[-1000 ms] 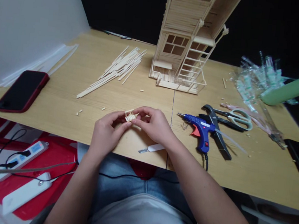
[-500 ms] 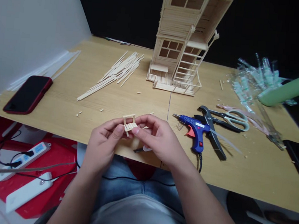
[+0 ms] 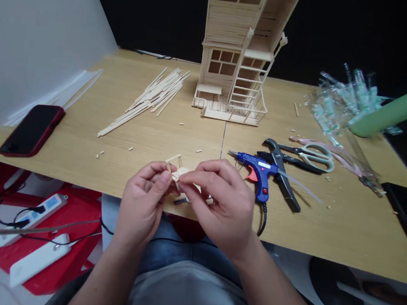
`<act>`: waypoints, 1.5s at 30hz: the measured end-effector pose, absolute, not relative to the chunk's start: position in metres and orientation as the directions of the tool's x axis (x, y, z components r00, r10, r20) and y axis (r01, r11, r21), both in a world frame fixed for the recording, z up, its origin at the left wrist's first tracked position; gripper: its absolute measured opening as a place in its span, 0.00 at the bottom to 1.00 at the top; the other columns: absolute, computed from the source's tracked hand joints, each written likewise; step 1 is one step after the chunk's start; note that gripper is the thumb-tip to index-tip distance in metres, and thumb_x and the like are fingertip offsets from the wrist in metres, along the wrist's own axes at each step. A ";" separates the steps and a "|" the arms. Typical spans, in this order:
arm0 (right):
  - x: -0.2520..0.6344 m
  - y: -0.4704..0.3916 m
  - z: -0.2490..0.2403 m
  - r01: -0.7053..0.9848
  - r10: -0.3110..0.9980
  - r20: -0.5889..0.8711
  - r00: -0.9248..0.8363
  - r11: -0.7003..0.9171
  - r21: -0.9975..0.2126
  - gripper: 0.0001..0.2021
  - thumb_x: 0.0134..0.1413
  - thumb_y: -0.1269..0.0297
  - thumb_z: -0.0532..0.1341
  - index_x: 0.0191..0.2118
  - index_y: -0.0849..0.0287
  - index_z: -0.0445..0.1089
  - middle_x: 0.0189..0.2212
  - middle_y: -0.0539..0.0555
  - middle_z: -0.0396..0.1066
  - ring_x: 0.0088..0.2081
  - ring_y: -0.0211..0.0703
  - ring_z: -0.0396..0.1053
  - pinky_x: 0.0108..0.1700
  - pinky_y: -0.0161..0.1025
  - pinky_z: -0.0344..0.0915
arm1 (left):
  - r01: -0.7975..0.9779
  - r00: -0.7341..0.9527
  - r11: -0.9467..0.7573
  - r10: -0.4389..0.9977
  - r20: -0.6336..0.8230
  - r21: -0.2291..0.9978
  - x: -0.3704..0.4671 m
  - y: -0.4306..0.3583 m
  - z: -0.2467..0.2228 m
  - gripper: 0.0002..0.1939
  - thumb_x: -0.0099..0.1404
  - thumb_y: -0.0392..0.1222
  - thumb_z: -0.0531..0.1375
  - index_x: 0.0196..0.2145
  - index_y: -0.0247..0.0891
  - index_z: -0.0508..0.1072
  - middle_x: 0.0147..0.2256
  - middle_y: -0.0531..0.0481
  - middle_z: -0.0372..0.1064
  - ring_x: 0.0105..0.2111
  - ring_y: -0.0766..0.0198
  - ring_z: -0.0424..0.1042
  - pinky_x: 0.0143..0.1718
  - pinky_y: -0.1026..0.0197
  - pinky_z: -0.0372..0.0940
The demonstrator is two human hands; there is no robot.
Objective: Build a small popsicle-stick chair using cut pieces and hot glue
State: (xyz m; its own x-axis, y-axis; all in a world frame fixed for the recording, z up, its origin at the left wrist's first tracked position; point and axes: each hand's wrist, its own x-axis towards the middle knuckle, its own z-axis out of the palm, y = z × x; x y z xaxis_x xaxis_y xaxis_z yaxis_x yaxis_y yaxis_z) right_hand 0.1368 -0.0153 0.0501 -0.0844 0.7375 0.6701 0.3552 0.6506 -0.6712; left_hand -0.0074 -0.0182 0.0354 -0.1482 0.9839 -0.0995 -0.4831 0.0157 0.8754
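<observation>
A miniature wooden chair point(image 3: 179, 172), made of thin pale sticks with slats across its seat, is held just above the table's front edge. My left hand point(image 3: 145, 192) pinches it between thumb and fingers at its left side. Against the right front of its seat, my right hand point(image 3: 226, 198) has thumb and forefinger pressed together. Those fingertips cover part of the chair, so I cannot tell whether they grip its edge or a tiny piece. Beneath the hands lies a partly hidden dark-tipped tool point(image 3: 180, 200).
A stick-built model house point(image 3: 224, 68) stands at the back. Loose sticks point(image 3: 151, 100) lie left of it. Right of my hands are a blue glue gun point(image 3: 261, 170) with its cord, black pliers point(image 3: 283, 179) and scissors point(image 3: 316, 158). A red-edged phone point(image 3: 32, 129) rests far left, another phone point(image 3: 406, 215) far right.
My right hand has turned and shifted, with its fingers now pinched at the chair's front right. The chair is tilted differently in my left hand. The view has moved slightly right.
</observation>
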 end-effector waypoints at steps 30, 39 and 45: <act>0.161 -0.010 0.062 0.420 0.650 0.692 -0.315 0.749 -0.512 0.08 0.68 0.69 0.61 0.39 0.56 0.78 0.38 0.55 0.73 0.36 0.39 0.72 0.34 0.35 0.70 | -0.391 -0.092 0.043 0.992 -0.085 0.920 -0.002 -0.028 0.043 0.11 0.56 0.45 0.73 0.32 0.40 0.77 0.29 0.53 0.75 0.23 0.69 0.74 0.26 0.66 0.71; 0.160 -0.012 0.052 0.074 0.926 0.361 -0.109 0.370 -0.926 0.10 0.56 0.67 0.71 0.45 0.53 0.78 0.43 0.53 0.75 0.31 0.35 0.67 0.30 0.34 0.69 | -0.407 -0.078 0.060 0.992 -0.100 0.911 0.000 -0.031 0.045 0.11 0.57 0.46 0.73 0.33 0.40 0.77 0.28 0.53 0.73 0.23 0.68 0.73 0.27 0.66 0.72; 0.154 -0.012 0.052 -0.192 0.966 0.177 -0.189 0.140 -0.971 0.14 0.52 0.69 0.71 0.46 0.56 0.76 0.41 0.52 0.76 0.28 0.33 0.65 0.28 0.32 0.65 | -0.441 -0.016 0.036 0.999 -0.048 0.897 0.000 -0.032 0.043 0.08 0.59 0.45 0.72 0.34 0.41 0.79 0.30 0.53 0.74 0.24 0.68 0.74 0.28 0.65 0.73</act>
State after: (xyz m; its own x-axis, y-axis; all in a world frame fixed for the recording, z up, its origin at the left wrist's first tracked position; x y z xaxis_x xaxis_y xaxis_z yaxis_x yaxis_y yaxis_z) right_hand 0.1541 -0.0124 0.0518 -0.1890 0.9660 0.1765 -0.1920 0.1400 -0.9714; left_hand -0.0004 -0.0319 0.0425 -0.0159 0.9987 -0.0479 -0.4410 0.0359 0.8968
